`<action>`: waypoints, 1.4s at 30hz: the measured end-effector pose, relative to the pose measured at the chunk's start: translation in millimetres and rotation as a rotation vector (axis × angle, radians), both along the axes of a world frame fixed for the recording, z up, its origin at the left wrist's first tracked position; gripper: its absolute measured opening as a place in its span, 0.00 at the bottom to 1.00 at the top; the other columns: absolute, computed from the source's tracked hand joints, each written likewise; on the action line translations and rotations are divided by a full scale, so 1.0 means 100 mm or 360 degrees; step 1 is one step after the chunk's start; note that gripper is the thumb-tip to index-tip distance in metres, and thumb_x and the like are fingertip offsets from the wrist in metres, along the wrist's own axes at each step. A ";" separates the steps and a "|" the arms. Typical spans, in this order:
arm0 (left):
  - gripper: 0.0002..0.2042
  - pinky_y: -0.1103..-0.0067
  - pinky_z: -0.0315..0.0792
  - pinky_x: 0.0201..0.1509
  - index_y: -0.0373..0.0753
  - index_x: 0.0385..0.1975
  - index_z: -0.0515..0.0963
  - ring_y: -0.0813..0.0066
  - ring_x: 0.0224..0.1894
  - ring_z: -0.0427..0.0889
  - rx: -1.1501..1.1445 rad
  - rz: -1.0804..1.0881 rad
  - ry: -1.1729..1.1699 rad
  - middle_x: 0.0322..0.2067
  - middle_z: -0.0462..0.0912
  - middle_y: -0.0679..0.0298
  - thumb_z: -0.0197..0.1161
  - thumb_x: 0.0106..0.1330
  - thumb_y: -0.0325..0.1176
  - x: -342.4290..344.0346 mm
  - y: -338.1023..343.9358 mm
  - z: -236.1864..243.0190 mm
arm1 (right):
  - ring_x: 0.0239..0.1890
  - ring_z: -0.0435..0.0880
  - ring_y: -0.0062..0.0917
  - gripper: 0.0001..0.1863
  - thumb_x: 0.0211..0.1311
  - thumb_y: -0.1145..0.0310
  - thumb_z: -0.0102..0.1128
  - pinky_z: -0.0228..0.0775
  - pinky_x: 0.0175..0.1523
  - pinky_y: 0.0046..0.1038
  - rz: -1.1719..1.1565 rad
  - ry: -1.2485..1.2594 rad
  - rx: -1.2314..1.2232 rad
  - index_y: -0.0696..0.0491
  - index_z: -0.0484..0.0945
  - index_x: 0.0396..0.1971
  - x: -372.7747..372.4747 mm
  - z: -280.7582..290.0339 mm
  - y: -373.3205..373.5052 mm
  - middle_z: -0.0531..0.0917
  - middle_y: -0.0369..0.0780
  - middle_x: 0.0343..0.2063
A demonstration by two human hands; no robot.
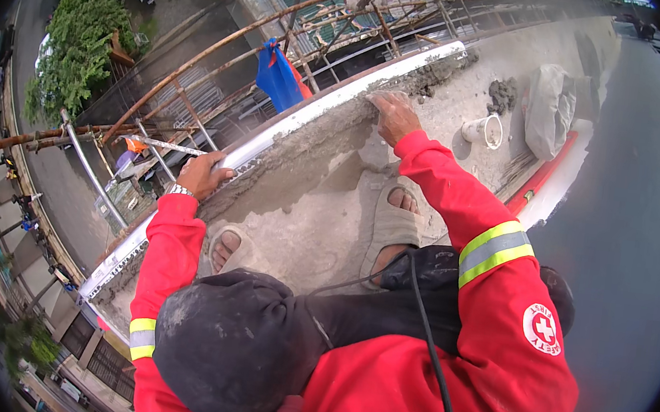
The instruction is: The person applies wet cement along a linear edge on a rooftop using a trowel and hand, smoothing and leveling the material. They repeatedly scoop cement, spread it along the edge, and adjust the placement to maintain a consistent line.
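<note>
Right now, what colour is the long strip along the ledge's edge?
The strip is white, as the head view shows.

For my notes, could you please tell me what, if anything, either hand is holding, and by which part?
The left hand is on the white strip, partway along, though gripping cannot be confirmed. The right hand holds nothing visible.

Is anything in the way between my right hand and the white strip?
Nothing visible: your right hand is over the mortar, right by the white strip; whether they touch is unclear.
</note>
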State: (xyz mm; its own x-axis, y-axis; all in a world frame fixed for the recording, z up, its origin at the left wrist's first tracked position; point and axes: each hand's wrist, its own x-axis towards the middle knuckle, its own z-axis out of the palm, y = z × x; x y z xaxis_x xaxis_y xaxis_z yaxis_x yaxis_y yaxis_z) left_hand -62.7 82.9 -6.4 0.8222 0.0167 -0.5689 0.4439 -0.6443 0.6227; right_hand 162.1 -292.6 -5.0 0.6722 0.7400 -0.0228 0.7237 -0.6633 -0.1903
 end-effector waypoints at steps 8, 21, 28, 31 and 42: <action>0.17 0.66 0.70 0.40 0.37 0.40 0.77 0.55 0.33 0.81 0.0063 -0.0035 -0.0190 0.28 0.81 0.51 0.64 0.59 0.43 -0.04 -0.01 -0.06 | 0.52 0.71 0.42 0.20 0.49 0.77 0.52 0.63 0.58 0.39 -0.0138 -0.0134 0.0167 0.54 0.73 0.46 -0.34 0.06 0.27 0.74 0.43 0.48; 0.21 0.64 0.70 0.51 0.40 0.45 0.79 0.47 0.45 0.80 0.0032 0.0042 0.0024 0.37 0.82 0.46 0.66 0.56 0.46 -0.01 0.00 -0.05 | 0.56 0.68 0.46 0.29 0.46 0.84 0.50 0.62 0.63 0.39 0.0114 0.0179 0.0293 0.58 0.68 0.54 -0.77 0.08 0.64 0.69 0.48 0.55; 0.18 0.67 0.71 0.41 0.37 0.42 0.78 0.57 0.34 0.82 0.0028 -0.0022 -0.0176 0.29 0.82 0.51 0.65 0.59 0.43 -0.05 0.01 -0.11 | 0.55 0.68 0.46 0.27 0.48 0.84 0.49 0.62 0.61 0.40 -0.0348 0.0188 0.0269 0.58 0.69 0.54 -0.66 0.17 0.70 0.70 0.50 0.52; 0.18 0.66 0.71 0.41 0.36 0.42 0.78 0.56 0.34 0.81 0.0062 -0.0031 -0.0267 0.29 0.82 0.51 0.65 0.59 0.44 -0.05 0.00 -0.10 | 0.56 0.68 0.46 0.26 0.49 0.82 0.49 0.61 0.63 0.39 -0.0120 0.0247 0.0252 0.58 0.70 0.53 -0.97 0.17 0.91 0.70 0.50 0.54; 0.19 0.66 0.71 0.43 0.36 0.43 0.79 0.53 0.37 0.82 0.0056 -0.0008 -0.0123 0.32 0.82 0.48 0.65 0.59 0.44 -0.04 -0.01 -0.04 | 0.55 0.70 0.40 0.19 0.59 0.68 0.52 0.61 0.62 0.37 0.0113 0.0367 0.0064 0.55 0.72 0.51 -1.02 0.30 0.85 0.74 0.44 0.52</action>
State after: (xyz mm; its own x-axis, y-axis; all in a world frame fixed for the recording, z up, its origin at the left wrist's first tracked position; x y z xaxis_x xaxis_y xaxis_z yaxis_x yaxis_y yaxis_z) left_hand -66.3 81.9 -10.0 0.8637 0.0314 -0.5030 0.3923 -0.6686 0.6318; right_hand 60.4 -207.6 25.4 0.5989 0.7886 -0.1393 0.7027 -0.6009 -0.3810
